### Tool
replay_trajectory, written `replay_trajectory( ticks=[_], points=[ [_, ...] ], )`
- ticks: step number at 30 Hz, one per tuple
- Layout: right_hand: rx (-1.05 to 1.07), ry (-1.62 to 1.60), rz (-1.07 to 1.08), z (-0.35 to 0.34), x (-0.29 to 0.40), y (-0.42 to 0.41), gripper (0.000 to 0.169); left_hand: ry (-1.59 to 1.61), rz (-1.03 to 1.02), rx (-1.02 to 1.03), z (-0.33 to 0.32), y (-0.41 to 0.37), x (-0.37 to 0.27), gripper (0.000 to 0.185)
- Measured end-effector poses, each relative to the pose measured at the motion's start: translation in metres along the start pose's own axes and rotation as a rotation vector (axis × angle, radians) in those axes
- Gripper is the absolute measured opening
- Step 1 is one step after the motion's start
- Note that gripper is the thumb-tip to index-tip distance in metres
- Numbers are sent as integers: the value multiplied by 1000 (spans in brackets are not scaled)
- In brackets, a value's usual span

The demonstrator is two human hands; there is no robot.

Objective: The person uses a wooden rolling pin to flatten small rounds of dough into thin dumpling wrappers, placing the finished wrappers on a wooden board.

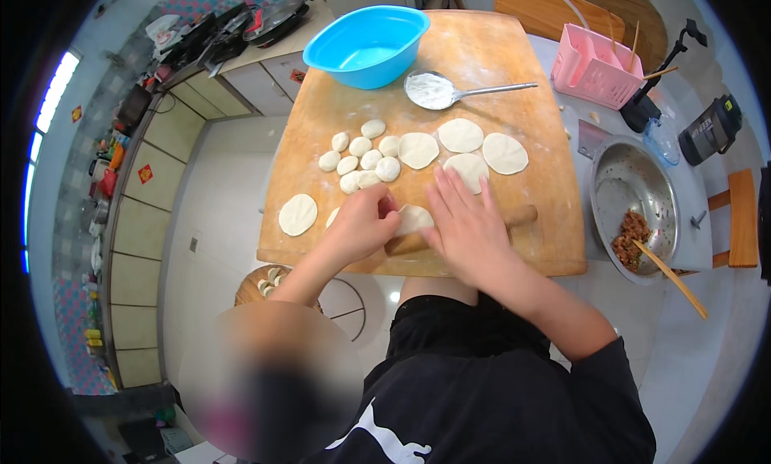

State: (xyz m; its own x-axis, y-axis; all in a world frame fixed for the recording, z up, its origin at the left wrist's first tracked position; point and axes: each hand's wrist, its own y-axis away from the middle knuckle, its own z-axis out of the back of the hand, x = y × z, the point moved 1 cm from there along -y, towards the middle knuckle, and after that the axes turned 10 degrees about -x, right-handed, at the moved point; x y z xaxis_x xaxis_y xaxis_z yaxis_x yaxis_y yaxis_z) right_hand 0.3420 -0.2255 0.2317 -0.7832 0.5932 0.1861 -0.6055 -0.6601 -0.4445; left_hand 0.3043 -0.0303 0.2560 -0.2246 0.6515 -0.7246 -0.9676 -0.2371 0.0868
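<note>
My left hand (368,222) pinches the edge of a dough round (414,219) on the wooden board (554,235). My right hand (468,226) lies flat with spread fingers over a wooden rolling pin (523,216); its right end shows past the palm, and the fingertips reach a rolled wrapper (467,168). Three more wrappers (461,136) lie beyond, beside several small dough pieces (370,159). At the left lies another flat round (297,215), and one is partly hidden by my left hand.
On the board stand a blue plastic basin (367,48) and a steel ladle of flour (429,91). To the right are a steel bowl (602,187) with meat filling (631,238) and chopsticks, a pink utensil holder (593,66) and a black bottle (709,130). Dumplings rest on a round tray (248,290) lower left.
</note>
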Motion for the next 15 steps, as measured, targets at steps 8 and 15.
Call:
replay_trajectory(
  ticks=[8,15],
  points=[
    [-72,-90,72,17,10,21,56,18,21,-76,-10,1,1,17],
    [-98,-242,-24,42,-12,59,26,369,-139,-107,-23,-16,-9,20]
  ],
)
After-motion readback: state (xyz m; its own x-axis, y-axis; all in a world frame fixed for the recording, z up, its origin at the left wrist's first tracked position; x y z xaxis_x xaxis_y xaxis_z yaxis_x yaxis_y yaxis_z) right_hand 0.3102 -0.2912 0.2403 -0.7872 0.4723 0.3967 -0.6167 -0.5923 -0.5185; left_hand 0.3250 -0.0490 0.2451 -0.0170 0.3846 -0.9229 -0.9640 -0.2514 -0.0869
